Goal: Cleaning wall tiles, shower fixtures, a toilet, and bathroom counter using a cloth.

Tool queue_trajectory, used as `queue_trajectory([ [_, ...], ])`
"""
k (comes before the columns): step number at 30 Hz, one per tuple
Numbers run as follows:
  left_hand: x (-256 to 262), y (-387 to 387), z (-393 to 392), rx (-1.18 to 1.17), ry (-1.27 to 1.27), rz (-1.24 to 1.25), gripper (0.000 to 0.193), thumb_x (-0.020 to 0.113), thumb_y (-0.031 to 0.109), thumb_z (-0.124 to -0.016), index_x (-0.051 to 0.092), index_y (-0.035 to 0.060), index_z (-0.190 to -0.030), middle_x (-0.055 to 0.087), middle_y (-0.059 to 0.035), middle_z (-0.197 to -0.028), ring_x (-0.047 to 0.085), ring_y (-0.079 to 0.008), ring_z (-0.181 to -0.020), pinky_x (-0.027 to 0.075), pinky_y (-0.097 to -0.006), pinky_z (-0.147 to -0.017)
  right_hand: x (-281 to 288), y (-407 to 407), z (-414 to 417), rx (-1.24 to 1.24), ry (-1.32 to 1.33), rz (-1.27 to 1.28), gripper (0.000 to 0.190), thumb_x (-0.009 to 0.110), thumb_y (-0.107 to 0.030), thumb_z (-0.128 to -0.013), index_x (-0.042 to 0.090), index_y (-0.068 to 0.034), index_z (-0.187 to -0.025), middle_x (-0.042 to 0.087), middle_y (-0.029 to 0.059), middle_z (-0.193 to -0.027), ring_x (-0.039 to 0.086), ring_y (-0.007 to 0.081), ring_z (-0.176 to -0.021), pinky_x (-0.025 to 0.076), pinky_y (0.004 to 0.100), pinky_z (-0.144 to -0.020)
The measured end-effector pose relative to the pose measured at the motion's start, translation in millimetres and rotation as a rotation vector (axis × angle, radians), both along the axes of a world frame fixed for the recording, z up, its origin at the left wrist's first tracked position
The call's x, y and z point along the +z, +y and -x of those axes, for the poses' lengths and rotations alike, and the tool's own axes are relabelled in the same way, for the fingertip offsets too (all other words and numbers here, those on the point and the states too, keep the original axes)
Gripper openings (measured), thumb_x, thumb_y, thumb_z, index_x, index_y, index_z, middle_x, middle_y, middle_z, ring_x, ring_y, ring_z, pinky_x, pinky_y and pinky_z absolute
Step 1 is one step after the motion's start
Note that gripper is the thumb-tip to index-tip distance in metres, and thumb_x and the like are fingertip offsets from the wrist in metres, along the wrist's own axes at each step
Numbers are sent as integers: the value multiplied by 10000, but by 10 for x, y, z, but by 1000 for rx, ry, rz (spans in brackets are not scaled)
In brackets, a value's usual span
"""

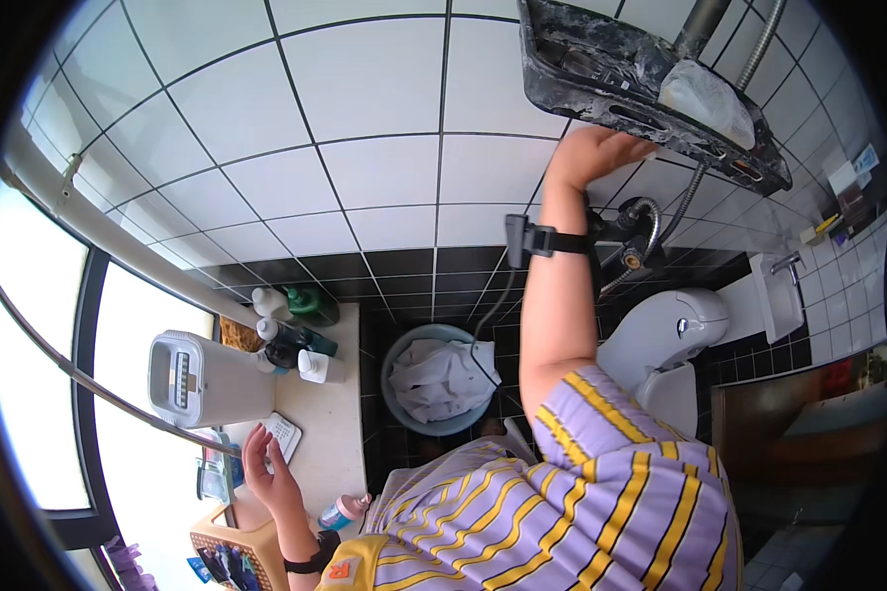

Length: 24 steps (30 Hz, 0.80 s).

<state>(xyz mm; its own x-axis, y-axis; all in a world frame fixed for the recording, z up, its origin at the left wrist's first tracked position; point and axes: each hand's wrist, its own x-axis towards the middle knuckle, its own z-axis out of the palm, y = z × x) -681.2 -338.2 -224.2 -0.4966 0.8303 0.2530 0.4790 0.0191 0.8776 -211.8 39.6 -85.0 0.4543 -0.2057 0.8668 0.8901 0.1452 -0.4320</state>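
Note:
My right hand is raised to the underside of a black wall shelf with whitish residue; its fingertips are partly hidden there, so a grip cannot be made out. A whitish mesh-like item lies on the shelf. My left hand is at the lower left with slightly curled fingers and nothing visibly held. Beside it are the end of a curved metal rod and a small white perforated tray. On the floor between my arms, a blue-grey basin holds white cloth.
Several bottles and a white lidded container stand on the ledge. A pink-capped bottle and tan basket are near my left forearm. Beyond my right arm are a shower valve, a toilet and a washbasin.

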Motion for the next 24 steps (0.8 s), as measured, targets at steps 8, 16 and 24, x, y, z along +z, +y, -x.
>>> queue_trajectory([
  [8, 146, 187, -122, -61, -33, -52, 238, 575, -38, -962, 633, -16, -1191, 636, -128, -1268, 649, -197, -1028, 522, -317, -926, -47, 25, 2118, 422, -428, 412, 409, 459, -132, -983, 569, -126, -1376, 402, 102, -1552, 309, 406, -1443, 200, 648, -1148],
  [16, 262, 291, -247, -78, -3, -33, 213, 574, -35, -965, 640, -25, -1168, 643, -132, -1253, 646, -193, -1039, 523, -310, -924, 186, -149, 1242, 574, -397, 335, 404, 567, -54, -850, 663, -142, -1233, 595, 114, -1338, 554, 320, -1222, 402, 526, -969],
  [24, 271, 222, -265, -114, 15, -2, 206, 594, -35, -952, 646, -19, -1150, 644, -154, -1246, 642, -201, -1059, 525, -314, -925, 50, -8, 656, 300, -285, 55, 292, 507, -27, -914, 621, 12, -1180, 535, 262, -1270, 368, 534, -1323, 123, 733, -1140],
])
